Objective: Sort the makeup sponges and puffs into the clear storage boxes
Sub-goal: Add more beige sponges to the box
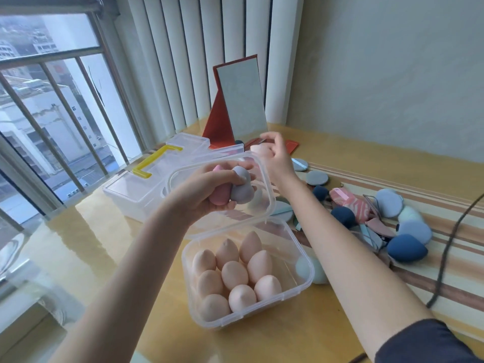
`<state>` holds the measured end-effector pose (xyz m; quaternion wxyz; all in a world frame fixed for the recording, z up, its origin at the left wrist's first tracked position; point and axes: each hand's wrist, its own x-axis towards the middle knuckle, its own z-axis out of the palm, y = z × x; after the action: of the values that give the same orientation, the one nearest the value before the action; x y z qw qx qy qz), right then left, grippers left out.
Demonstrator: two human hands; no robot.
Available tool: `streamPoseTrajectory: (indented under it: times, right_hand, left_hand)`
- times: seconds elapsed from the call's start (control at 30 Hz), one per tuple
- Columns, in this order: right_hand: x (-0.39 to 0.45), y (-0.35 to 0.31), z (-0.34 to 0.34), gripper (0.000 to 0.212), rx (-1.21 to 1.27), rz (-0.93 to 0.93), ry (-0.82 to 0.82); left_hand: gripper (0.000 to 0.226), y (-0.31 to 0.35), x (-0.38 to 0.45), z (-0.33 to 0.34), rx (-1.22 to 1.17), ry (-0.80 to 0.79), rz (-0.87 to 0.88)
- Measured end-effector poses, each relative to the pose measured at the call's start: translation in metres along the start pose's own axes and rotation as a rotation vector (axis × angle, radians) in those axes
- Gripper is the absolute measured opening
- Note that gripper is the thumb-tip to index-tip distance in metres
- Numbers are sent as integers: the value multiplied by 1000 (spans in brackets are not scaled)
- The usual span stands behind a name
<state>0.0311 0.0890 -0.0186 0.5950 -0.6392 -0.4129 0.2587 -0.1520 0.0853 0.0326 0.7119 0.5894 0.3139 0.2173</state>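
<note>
Because nine peach sponges (230, 273) already stood upright and packed tip-up in the near clear box (303, 281), that box appeared reserved for one colour, and its hinged lid (267, 195) stood open behind it. The left hand (209, 192) hovered above the box, its fingers curled around two sponges at once: a pink sponge (218, 196) and a grey sponge (242, 188), pressed side by side (probably gathered together to save trips). The right hand (275, 158) reached farther back over the surface (301, 341), thumb and fingers pinching a pale pink sponge (262, 150); the grip was partly blurred.

To the right lay the unsorted pile: dark blue sponges (407, 248), light blue puffs (389, 203) and grey round puffs (317, 177), loosely touching one another. A pale green sponge (318, 273) rested just beside the box wall. Farther left sat a larger clear box with a yellow handle (154, 161), lid closed. A red-framed mirror (241, 100) stood behind.
</note>
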Motion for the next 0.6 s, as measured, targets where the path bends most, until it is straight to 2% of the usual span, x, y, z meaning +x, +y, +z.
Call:
streamPoseTrajectory:
  times: [0.03, 0.13, 0.23, 0.37, 0.4, 0.5, 0.6]
  right_hand:
    - [-6, -9, -6, 35, 128, 19, 8]
    - [-24, -29, -28, 22, 504, 93, -79]
    - [-56, -47, -44, 21, 583, 14, -186]
    - [-102, -53, -54, 26, 239, -210, 24]
    - [-112, -53, -57, 29, 140, -246, 28]
    - [-139, -56, -62, 34, -228, -227, -140]
    - [-155, -57, -60, 28, -487, -179, -279]
  left_hand:
    - [31, 0, -2, 0, 8, 15, -3]
    - [32, 0, -13, 2, 17, 40, 3]
    - [31, -3, -28, 5, 25, 33, 51]
    - [29, -9, -47, 9, 0, 67, 144]
    - [29, -12, -51, 10, 2, 77, 159]
    - [28, -23, -59, 17, 47, 97, 185]
    - [27, -29, -62, 21, 133, 173, 233]
